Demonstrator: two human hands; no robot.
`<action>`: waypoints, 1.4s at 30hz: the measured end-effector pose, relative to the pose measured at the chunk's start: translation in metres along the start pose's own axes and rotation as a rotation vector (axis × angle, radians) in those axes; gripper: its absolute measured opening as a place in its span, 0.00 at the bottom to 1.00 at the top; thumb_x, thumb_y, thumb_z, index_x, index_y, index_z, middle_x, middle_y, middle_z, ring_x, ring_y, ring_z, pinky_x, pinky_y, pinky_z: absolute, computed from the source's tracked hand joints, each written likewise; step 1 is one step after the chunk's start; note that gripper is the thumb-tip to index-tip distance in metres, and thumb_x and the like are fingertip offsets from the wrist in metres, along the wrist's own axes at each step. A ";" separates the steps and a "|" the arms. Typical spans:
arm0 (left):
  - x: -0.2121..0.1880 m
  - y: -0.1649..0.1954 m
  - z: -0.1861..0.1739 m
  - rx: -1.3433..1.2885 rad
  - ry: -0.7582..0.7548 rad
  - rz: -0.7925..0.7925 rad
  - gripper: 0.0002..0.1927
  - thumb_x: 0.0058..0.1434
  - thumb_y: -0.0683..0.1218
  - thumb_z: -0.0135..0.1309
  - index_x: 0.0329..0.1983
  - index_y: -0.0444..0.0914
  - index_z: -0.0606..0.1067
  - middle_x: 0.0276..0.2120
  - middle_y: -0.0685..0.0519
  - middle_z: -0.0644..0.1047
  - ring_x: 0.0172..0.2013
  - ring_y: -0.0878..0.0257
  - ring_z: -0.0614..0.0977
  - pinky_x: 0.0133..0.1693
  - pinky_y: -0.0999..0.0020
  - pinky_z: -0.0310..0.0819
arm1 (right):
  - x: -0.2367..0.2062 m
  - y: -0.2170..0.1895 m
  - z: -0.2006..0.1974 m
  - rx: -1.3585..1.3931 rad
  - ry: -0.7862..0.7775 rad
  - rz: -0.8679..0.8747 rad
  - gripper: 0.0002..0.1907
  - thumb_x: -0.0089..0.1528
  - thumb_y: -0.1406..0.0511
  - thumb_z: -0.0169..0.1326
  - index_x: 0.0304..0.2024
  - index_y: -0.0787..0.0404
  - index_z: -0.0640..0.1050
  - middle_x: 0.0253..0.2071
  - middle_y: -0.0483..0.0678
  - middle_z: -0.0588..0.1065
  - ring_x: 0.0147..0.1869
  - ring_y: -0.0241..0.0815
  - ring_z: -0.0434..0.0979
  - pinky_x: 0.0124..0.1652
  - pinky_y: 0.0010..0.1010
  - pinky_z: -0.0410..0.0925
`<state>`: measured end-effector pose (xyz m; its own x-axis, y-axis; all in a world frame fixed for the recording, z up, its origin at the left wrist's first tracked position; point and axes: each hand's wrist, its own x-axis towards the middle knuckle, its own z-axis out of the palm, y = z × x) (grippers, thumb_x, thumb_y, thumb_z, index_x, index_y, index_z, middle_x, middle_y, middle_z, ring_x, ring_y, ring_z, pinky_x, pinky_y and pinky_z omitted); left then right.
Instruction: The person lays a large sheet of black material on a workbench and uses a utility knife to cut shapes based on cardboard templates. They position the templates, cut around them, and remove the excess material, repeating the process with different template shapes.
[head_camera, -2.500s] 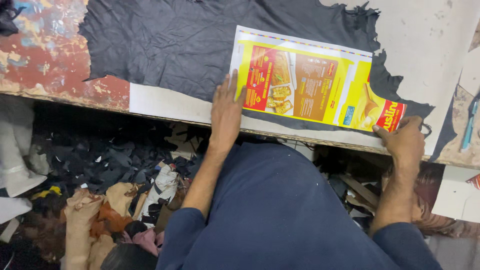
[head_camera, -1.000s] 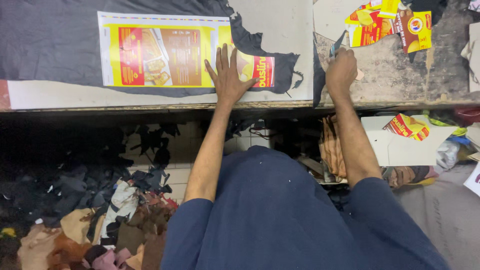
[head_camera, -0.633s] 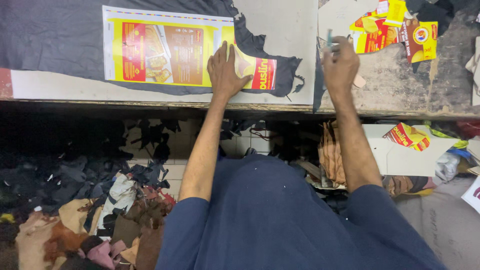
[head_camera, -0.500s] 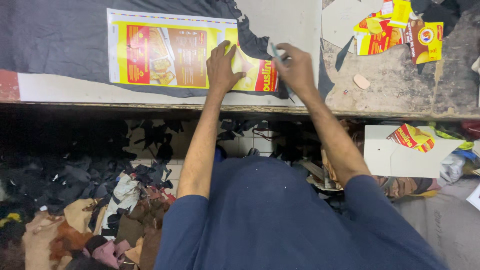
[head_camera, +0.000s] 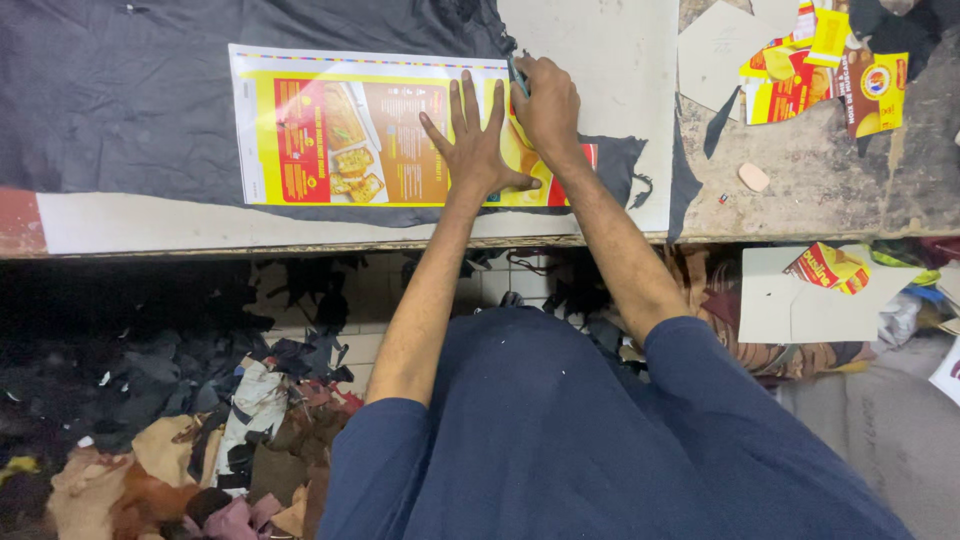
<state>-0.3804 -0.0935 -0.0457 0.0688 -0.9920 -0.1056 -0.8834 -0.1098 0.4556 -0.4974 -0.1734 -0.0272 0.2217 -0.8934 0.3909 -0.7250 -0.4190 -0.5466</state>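
Looking down, my own fist hides most of the thin dark tool (head_camera: 515, 75) I grip, so I cannot tell what kind it is, and the dark sheet (head_camera: 120, 110) runs off the top and left edge. Around it lie the pale tabletop (head_camera: 600, 60), yellow and red cardboard scraps (head_camera: 800, 80) to the right, and a heap of offcuts (head_camera: 200, 440) on the floor below. My left hand (head_camera: 470, 145) lies flat with fingers spread on the yellow printed card (head_camera: 340, 130), which rests on the dark sheet, while my right hand (head_camera: 545, 105) is closed round the tool at the card's top right edge.
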 end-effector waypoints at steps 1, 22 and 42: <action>0.002 0.001 -0.001 0.004 -0.024 -0.010 0.84 0.21 0.73 0.75 0.80 0.53 0.42 0.77 0.38 0.33 0.76 0.42 0.31 0.64 0.18 0.16 | 0.003 0.000 0.002 -0.019 -0.022 0.011 0.16 0.56 0.68 0.64 0.47 0.59 0.83 0.34 0.55 0.78 0.37 0.57 0.80 0.36 0.48 0.71; 0.016 0.000 0.008 0.032 -0.043 -0.024 0.88 0.19 0.72 0.77 0.81 0.55 0.37 0.78 0.35 0.31 0.77 0.40 0.28 0.65 0.16 0.18 | -0.041 0.005 -0.068 -0.017 -0.454 -0.076 0.19 0.60 0.65 0.63 0.54 0.57 0.83 0.36 0.52 0.80 0.33 0.51 0.80 0.35 0.43 0.71; 0.007 0.016 0.026 0.192 0.031 -0.084 0.80 0.29 0.84 0.65 0.83 0.61 0.41 0.81 0.39 0.36 0.79 0.45 0.32 0.68 0.17 0.20 | -0.017 0.119 -0.135 -0.244 -0.728 -0.735 0.17 0.66 0.62 0.59 0.58 0.47 0.81 0.43 0.42 0.80 0.41 0.47 0.81 0.35 0.39 0.72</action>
<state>-0.4061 -0.1010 -0.0616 0.1576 -0.9816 -0.1073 -0.9460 -0.1813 0.2688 -0.6758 -0.1864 0.0008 0.9366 -0.3499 -0.0167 -0.3479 -0.9235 -0.1617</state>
